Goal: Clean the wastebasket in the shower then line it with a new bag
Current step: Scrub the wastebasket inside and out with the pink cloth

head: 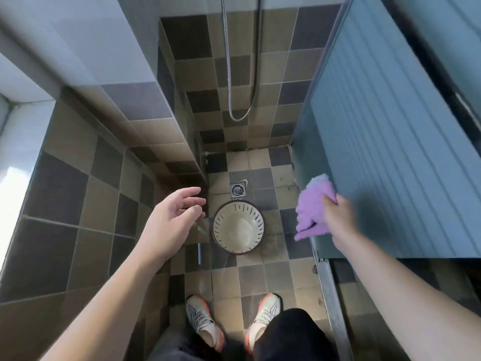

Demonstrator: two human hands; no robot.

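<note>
A round cream wastebasket [238,227] with slotted sides and a dark rim stands upright on the tiled shower floor, seen from straight above; it looks empty. My left hand [171,222] hovers to its left with fingers relaxed and spread, holding nothing. To the basket's right, my right hand [338,217] grips a crumpled purple cloth [312,207] that hangs down beside the frosted glass door.
A square floor drain [237,190] lies just beyond the basket. A metal shower hose [234,74] loops down the back wall. The frosted glass door [390,152] and its metal track [330,295] stand on the right, a tiled wall on the left. My shoes [205,321] stand at the threshold.
</note>
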